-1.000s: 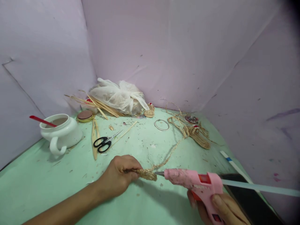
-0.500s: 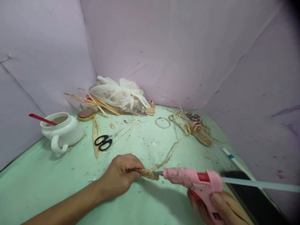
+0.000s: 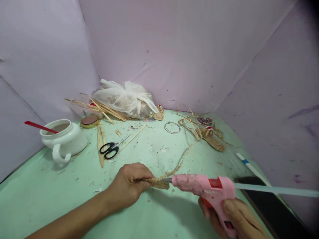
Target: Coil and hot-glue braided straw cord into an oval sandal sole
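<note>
My left hand (image 3: 128,186) is closed around a small coiled piece of braided straw rope (image 3: 159,182) low over the green table (image 3: 50,192). The braid runs from the coil up and right to a straw bundle (image 3: 211,137). My right hand (image 3: 231,217) grips the handle of a pink glue gun (image 3: 206,187). Its metal nozzle touches the coil's right side. A clear glue stick (image 3: 274,190) pokes out of the gun's back toward the right.
Black scissors (image 3: 109,150), a white cup (image 3: 65,141) with a red stick, a brown round lid (image 3: 89,120), straw strips (image 3: 99,108), a white plastic bag (image 3: 124,98) and a metal ring (image 3: 172,127) lie behind. A dark flat object (image 3: 271,209) sits at the right edge. Lilac walls enclose the table.
The glue gun's nozzle has shifted slightly left onto the coil. My left hand keeps its hold; the view has tilted a little.
</note>
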`<action>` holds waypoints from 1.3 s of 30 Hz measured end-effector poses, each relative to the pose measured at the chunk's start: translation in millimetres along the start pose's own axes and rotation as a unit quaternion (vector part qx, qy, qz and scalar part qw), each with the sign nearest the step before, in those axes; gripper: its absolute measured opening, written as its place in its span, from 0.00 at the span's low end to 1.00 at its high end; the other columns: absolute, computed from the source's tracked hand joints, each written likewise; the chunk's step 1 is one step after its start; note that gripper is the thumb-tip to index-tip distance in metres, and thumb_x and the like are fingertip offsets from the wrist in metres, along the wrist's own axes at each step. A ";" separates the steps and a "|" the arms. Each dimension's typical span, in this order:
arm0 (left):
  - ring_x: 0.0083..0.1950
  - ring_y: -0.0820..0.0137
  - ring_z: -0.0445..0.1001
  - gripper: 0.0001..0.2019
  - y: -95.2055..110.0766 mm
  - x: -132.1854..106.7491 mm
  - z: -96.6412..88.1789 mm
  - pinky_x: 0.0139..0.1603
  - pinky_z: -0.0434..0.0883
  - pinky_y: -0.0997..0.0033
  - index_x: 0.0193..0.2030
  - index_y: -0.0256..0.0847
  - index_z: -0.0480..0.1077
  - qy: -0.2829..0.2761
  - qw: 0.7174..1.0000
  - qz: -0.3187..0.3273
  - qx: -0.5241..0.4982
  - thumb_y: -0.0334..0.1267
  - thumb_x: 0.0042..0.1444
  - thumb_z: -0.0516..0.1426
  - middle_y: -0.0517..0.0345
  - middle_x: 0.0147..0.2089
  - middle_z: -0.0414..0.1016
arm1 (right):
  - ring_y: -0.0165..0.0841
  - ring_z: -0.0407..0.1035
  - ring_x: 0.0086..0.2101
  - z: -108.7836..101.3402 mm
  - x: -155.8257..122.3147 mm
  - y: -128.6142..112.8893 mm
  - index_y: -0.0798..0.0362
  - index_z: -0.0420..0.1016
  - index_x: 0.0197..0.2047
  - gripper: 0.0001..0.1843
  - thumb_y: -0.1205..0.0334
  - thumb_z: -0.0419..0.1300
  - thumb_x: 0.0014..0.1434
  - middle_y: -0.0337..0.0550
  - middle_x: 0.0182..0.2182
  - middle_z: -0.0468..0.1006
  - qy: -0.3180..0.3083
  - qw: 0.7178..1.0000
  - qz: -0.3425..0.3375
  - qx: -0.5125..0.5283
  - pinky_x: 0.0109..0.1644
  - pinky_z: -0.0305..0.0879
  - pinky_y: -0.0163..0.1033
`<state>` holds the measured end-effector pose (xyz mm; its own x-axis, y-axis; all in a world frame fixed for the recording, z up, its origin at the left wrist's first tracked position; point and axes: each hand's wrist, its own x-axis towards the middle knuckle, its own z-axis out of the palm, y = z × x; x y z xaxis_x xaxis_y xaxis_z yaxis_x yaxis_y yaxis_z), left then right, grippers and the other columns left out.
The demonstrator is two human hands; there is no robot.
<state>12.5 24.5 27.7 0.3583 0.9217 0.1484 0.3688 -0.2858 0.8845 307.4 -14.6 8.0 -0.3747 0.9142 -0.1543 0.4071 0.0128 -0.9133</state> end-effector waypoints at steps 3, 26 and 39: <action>0.30 0.70 0.70 0.08 0.7 1.0 -0.4 0.32 0.65 0.73 0.27 0.35 0.76 -0.001 1.000 -0.009 -0.011 0.33 0.49 0.55 0.55 0.26 0.73 | 0.31 0.60 0.20 -0.5 1.3 -2.5 0.54 0.71 0.31 0.30 0.44 0.37 0.64 0.40 0.16 0.68 0.000 1.000 -0.009 0.010 0.25 0.58 0.36; 0.28 0.71 0.68 0.07 4.4 0.3 2.6 0.29 0.63 0.74 0.26 0.35 0.76 -0.008 0.997 -0.069 -0.046 0.35 0.46 0.57 0.56 0.26 0.71 | 0.32 0.60 0.20 5.3 3.2 -8.7 0.54 0.71 0.30 0.30 0.44 0.37 0.64 0.39 0.16 0.66 0.001 1.000 -0.019 -0.006 0.28 0.58 0.37; 0.29 0.71 0.67 0.06 -3.4 0.6 0.3 0.29 0.62 0.75 0.28 0.35 0.76 -0.009 0.992 -0.102 -0.071 0.34 0.45 0.58 0.57 0.27 0.72 | 0.31 0.59 0.18 2.0 6.5 -22.7 0.53 0.70 0.26 0.30 0.43 0.38 0.63 0.40 0.14 0.66 0.011 1.000 -0.024 -0.005 0.24 0.56 0.36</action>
<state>11.7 25.9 24.7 0.3038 0.9516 -0.0468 0.3104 -0.0524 0.9492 294.1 -9.7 27.0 -0.3750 0.9214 -0.1021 0.3974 0.0603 -0.9157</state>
